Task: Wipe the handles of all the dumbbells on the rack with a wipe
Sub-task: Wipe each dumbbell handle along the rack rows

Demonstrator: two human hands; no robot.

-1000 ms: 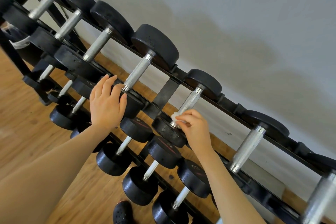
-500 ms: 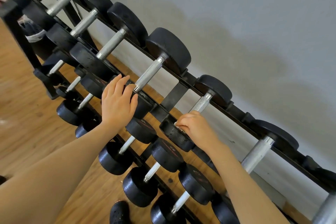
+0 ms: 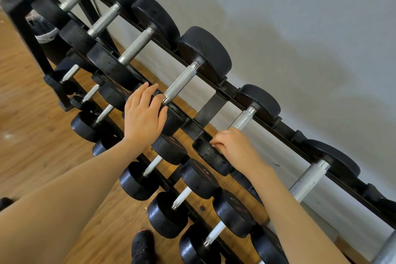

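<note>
A black rack (image 3: 211, 106) holds black dumbbells with knurled silver handles on its top tier. My right hand (image 3: 232, 146) curls round the near end of one silver handle (image 3: 242, 119); the wipe is hidden under its fingers. My left hand (image 3: 143, 113) rests flat with straight fingers on the near black head of the neighbouring dumbbell, beside its handle (image 3: 181, 82). Further top-tier handles run to the upper left (image 3: 136, 46) and lower right (image 3: 308, 179).
Lower tiers carry smaller dumbbells with white handles (image 3: 153, 165). A grey wall (image 3: 300, 28) stands behind the rack. The wooden floor (image 3: 32, 135) spreads to the left. A black shoe (image 3: 142, 246) shows at the bottom.
My right hand slid down to the handle's near end and closed over the white wipe, which no longer shows. My left hand stayed on the dumbbell head. The view shifted.
</note>
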